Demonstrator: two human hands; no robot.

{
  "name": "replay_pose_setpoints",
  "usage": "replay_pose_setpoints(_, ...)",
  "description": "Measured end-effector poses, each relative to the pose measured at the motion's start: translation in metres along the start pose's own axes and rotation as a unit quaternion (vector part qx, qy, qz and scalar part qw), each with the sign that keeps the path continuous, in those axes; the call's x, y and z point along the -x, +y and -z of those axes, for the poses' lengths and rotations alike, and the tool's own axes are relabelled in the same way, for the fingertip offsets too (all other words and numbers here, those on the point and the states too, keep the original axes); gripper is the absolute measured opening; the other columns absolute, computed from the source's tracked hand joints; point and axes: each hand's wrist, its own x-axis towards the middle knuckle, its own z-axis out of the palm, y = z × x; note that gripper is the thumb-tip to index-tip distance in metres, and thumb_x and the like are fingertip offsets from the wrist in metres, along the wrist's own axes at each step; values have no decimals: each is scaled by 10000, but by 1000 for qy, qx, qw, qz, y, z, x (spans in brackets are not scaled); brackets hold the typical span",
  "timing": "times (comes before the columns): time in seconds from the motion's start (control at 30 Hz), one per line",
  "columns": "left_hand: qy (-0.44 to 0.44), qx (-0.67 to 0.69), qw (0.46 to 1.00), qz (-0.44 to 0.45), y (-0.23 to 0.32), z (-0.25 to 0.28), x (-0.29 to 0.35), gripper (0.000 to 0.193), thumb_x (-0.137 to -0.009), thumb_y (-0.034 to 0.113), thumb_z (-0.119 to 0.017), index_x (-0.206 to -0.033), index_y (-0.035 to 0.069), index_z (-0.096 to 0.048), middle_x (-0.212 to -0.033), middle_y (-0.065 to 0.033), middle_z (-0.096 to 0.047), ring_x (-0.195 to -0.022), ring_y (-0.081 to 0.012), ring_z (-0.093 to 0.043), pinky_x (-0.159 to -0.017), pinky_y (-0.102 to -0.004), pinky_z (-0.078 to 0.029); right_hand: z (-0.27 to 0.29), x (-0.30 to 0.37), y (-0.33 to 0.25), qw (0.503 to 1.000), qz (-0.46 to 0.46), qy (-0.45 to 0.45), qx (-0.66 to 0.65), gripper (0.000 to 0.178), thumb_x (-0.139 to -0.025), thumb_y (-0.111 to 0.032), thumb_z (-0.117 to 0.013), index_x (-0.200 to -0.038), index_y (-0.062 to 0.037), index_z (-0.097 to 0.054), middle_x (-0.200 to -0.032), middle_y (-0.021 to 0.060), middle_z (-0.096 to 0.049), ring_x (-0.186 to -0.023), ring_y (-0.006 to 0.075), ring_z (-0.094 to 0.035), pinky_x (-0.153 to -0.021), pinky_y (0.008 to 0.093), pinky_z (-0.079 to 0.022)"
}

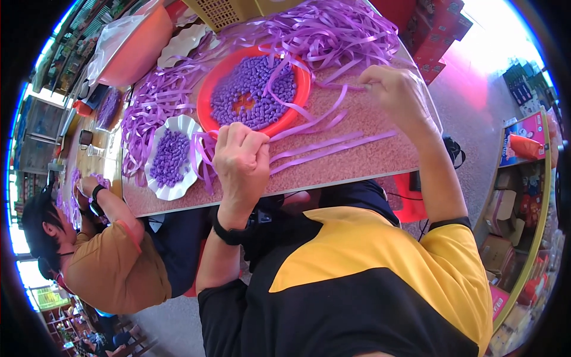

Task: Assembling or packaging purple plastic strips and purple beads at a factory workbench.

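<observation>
My left hand [241, 157] is closed in a fist around purple ribbon [309, 126], near the front rim of a red bowl. Strands come out on both sides of the fist. Farther right, my right hand [399, 98] pinches the end of another purple ribbon strand [338, 87], which runs left toward the bowl. Purple beads [253, 89] fill much of the red bowl [203, 113]. A white scalloped dish [191, 128], left of my left hand, holds more purple beads [171, 157]. Two straight ribbon lengths [345, 151] lie on the table below my hands.
A large heap of purple ribbon [339, 35] covers the table's [380, 163] far side. More ribbon [148, 107] lies at the left. A yellow basket [229, 12] and an orange tub [134, 50] stand behind. A co-worker [113, 262] sits at the left.
</observation>
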Motion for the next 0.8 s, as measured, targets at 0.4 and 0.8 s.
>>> replay_pose_setpoints(0.4, -29, 547, 781, 300, 45, 6, -44, 407, -814, -42, -672, -1214, -16, -603, -1103, -73, -622, -780, -73, -581, -578, -200, -474, 11, 2, -29, 973, 164, 27, -159, 166, -866, 83, -553, -952, 20, -681, -832, 114, -671, -776, 194, -683, -693, 284, -531)
replay_pose_setpoints(0.8, -29, 406, 860, 308, 33, -17, -54, 34, -813, 31, -698, -805, 5, -678, -779, -75, -684, -643, -162, -640, -550, -290, -471, 14, -3, -54, 949, 91, 71, -294, 232, -863, 106, -553, -1017, 12, -698, -879, 10, -662, -790, 67, -590, -705, 213, -474)
